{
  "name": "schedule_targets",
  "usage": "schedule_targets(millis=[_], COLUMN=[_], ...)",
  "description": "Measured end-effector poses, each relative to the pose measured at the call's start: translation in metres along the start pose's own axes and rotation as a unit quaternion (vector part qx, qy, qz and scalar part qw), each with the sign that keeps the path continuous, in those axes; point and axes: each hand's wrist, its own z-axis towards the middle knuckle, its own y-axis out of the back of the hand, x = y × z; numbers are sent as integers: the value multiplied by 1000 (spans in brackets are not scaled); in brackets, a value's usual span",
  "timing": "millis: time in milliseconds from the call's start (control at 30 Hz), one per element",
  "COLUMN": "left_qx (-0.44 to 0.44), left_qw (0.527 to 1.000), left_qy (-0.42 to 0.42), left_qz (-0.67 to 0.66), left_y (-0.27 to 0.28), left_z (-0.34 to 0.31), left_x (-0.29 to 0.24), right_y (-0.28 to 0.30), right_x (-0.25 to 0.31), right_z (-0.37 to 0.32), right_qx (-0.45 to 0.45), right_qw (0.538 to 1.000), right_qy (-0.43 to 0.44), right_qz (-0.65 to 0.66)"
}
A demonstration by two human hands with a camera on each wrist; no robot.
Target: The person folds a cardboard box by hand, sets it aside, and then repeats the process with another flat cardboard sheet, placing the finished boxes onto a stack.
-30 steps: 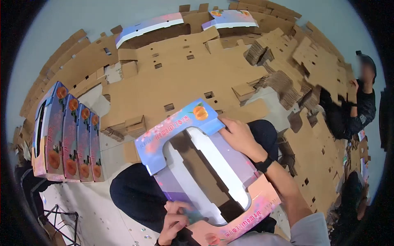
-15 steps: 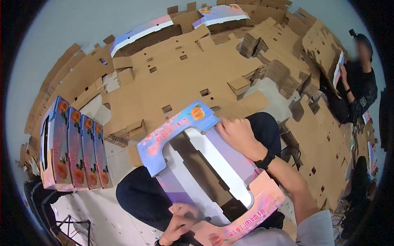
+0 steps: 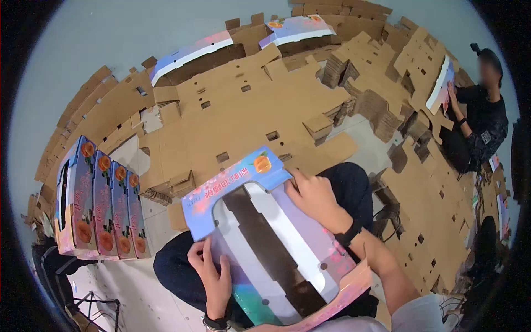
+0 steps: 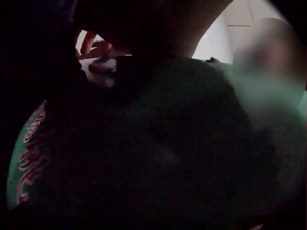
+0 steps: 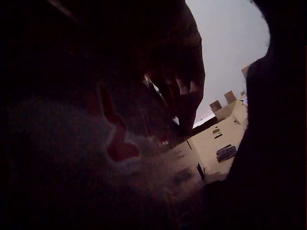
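Note:
A printed carton, blue at the far end and peach at the near one, lies tilted across the lap, with a long opening in its top. My right hand grips its far right corner, fingers bent over the edge; in the right wrist view that hand is a dark shape at the carton's edge. Along the carton's left side my left hand touches the panel with fingers and thumb spread, just below the blue end. The left wrist view is mostly dark, with some fingers showing.
Several printed cartons stand upright in a row at the left. Flattened brown cardboard covers the floor ahead, with two printed pieces at the back. A person in black sits at the right, hands on a printed panel.
My left hand has moved from the peach end up along the carton's left side. The peach end has tipped, its face now narrower in view. The other person's printed panel has come into view.

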Motion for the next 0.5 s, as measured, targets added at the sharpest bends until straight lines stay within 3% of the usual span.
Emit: schedule_targets(millis=[67, 133, 267, 333, 400, 500], left_qx=[10, -67, -66, -50, -13, 20], left_qw=[999, 996, 996, 996, 989, 991], left_qy=[-10, 23, 18, 26, -29, -66], left_qz=[28, 63, 63, 66, 146, 116], left_y=[-2, -2, 0, 7, 13, 0], left_z=[4, 6, 22, 33, 43, 44], left_x=[-6, -11, 0, -2, -7, -20], right_y=[5, 4, 2, 6, 12, 18], right_x=[3, 5, 7, 9, 12, 16], right_z=[-5, -13, -21, -20, -19, -18], right_qx=[4, -14, -36, -20, -3, -17], right_qw=[1000, 998, 996, 995, 993, 991], right_qy=[-25, -31, -32, -38, -46, -12], right_qz=[14, 47, 74, 93, 112, 134])
